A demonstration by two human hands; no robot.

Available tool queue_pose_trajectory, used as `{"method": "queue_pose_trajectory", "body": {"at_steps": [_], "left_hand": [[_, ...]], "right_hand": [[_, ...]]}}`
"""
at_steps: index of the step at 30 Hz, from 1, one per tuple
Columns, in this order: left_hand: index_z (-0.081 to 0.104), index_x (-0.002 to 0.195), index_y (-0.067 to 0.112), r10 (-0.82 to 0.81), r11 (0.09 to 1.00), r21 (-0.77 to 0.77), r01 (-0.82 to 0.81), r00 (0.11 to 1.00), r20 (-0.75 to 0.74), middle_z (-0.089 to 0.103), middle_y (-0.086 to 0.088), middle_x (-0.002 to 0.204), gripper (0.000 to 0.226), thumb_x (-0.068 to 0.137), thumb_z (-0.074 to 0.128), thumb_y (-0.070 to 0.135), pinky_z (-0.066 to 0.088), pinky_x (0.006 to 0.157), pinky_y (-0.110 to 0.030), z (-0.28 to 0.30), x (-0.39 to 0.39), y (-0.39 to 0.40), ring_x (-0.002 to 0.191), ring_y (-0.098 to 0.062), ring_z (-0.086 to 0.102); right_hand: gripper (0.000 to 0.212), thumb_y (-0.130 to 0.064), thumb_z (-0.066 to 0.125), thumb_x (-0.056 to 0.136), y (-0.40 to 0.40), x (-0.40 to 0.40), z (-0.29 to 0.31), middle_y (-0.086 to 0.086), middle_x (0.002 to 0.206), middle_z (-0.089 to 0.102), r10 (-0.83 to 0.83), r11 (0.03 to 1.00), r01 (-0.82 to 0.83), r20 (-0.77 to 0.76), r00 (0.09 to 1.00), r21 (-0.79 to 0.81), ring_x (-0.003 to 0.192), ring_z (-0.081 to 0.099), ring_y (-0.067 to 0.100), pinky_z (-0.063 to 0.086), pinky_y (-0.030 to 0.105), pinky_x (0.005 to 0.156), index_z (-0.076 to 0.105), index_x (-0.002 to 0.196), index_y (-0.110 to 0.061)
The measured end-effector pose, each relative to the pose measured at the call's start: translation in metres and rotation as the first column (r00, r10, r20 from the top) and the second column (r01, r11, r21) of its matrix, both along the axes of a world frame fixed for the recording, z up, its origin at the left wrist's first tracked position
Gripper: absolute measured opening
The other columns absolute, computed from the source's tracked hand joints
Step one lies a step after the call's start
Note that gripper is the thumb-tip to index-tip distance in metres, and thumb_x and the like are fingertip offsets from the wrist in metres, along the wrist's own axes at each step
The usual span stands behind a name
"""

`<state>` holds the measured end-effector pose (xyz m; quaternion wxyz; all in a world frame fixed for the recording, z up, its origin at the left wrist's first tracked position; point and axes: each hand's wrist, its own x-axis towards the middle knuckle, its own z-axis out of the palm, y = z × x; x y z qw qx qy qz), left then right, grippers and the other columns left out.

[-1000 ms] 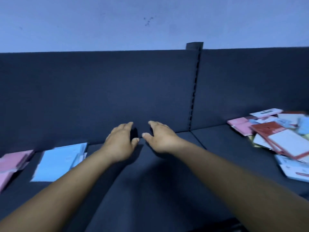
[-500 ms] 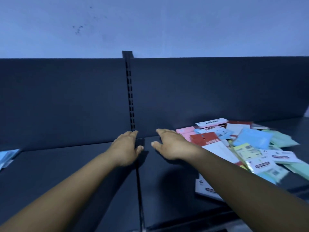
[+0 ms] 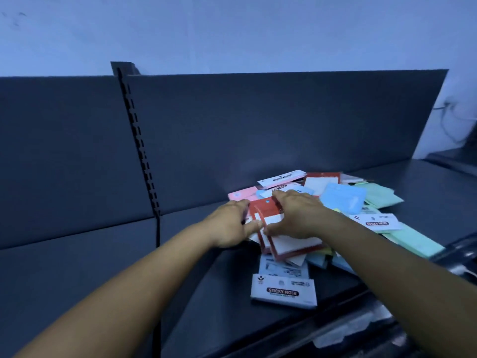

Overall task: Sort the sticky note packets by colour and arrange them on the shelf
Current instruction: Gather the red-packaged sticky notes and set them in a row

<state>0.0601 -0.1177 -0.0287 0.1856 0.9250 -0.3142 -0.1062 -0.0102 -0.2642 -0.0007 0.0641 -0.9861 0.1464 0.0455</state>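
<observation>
A mixed pile of sticky note packets lies on the dark shelf (image 3: 77, 267) right of centre. On top sits a red-framed packet (image 3: 289, 245) with a white middle. My left hand (image 3: 232, 224) grips its left edge, thumb on the front. My right hand (image 3: 296, 215) holds its right side, fingers curled over the top and thumb pressing the white face. Around it lie a pink packet (image 3: 241, 193), a blue packet (image 3: 343, 198), green packets (image 3: 382, 195) and a white-headed packet (image 3: 284, 290) labelled STICKY NOTE nearest me.
A slotted upright (image 3: 140, 151) splits the dark back panel (image 3: 258, 130) left of the pile. The shelf's front edge runs along the lower right. A pale wall rises behind, with cables (image 3: 456, 120) at the far right.
The view swung right, away from the pink and blue stacks on the left. Both hands moved from bare shelf to the pile and took hold of the red-framed packet.
</observation>
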Motion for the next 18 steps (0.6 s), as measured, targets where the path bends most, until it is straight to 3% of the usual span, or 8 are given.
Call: {"method": "queue_pose_trajectory", "body": {"at_steps": [2,5,8,11,13,15,18], "left_hand": [[0.043,0.135,0.021,-0.024,1.0,-0.015,0.024,1.0,0.011,0.054,-0.006,0.129,0.058,0.088,0.055,0.053,0.042,0.1,-0.034,-0.003,0.004,-0.013,0.118,-0.025,0.05],[0.049,0.127,0.026,-0.032,0.999,-0.042,0.032,0.999,0.02,0.057,0.0,0.106,0.061,0.078,0.064,0.058,0.044,0.085,-0.032,-0.005,0.01,-0.02,0.106,-0.026,0.053],[0.048,0.13,0.026,0.012,0.982,-0.183,-0.033,0.993,-0.114,0.064,0.005,0.11,0.069,0.07,0.078,0.044,0.05,0.089,-0.032,-0.002,0.011,-0.021,0.103,-0.021,0.06],[0.029,0.145,0.023,0.062,0.944,-0.302,-0.131,0.972,-0.226,0.062,0.001,0.118,0.094,0.069,0.084,0.026,0.051,0.093,-0.034,-0.002,0.012,-0.019,0.102,-0.02,0.063],[0.014,0.151,0.024,0.095,0.915,-0.363,-0.178,0.967,-0.235,0.057,-0.005,0.126,0.108,0.069,0.084,0.022,0.049,0.094,-0.034,-0.001,0.014,-0.016,0.108,-0.024,0.06],[0.009,0.152,0.024,0.142,0.873,-0.425,-0.239,0.959,-0.247,0.055,-0.008,0.127,0.11,0.07,0.083,0.021,0.046,0.09,-0.03,0.002,0.015,-0.011,0.11,-0.025,0.058],[0.032,0.142,0.013,0.153,0.795,-0.524,-0.306,0.937,-0.314,0.061,-0.008,0.113,0.084,0.074,0.08,0.013,0.049,0.078,-0.025,0.004,0.019,-0.005,0.094,-0.02,0.062]], "right_hand": [[0.095,-0.062,0.07,0.07,-0.007,-0.002,0.002,0.003,0.14,0.042,-0.054,0.998,0.054,-0.023,0.998,0.031,0.127,0.043,0.028,0.04,0.04,0.102,0.026,0.146,-0.024],[0.105,-0.048,0.079,0.068,-0.013,-0.002,0.003,0.004,0.135,0.044,-0.111,0.981,0.115,-0.032,0.993,0.158,0.117,0.05,0.026,0.048,0.036,0.091,0.018,0.149,-0.022],[0.115,-0.039,0.082,0.069,-0.016,0.001,0.003,0.004,0.138,0.044,-0.163,0.959,0.155,0.014,0.987,0.236,0.118,0.05,0.026,0.048,0.034,0.091,0.005,0.153,-0.025],[0.113,-0.033,0.081,0.074,-0.018,0.003,0.005,0.005,0.139,0.047,-0.23,0.921,0.196,0.064,0.971,0.336,0.116,0.053,0.026,0.048,0.03,0.085,0.003,0.154,-0.025],[0.103,-0.028,0.081,0.075,-0.019,0.005,0.003,0.006,0.134,0.052,-0.271,0.879,0.197,0.114,0.956,0.435,0.113,0.056,0.026,0.05,0.031,0.085,0.013,0.152,-0.024],[0.077,-0.023,0.08,0.075,-0.02,0.01,-0.002,0.005,0.118,0.062,-0.305,0.813,0.163,0.171,0.937,0.559,0.103,0.063,0.025,0.053,0.037,0.088,0.038,0.139,-0.021],[0.03,-0.014,0.076,0.077,-0.021,0.016,-0.007,0.006,0.096,0.069,-0.361,0.669,0.067,0.244,0.9,0.741,0.08,0.065,0.021,0.054,0.037,0.081,0.06,0.102,-0.019]]}}
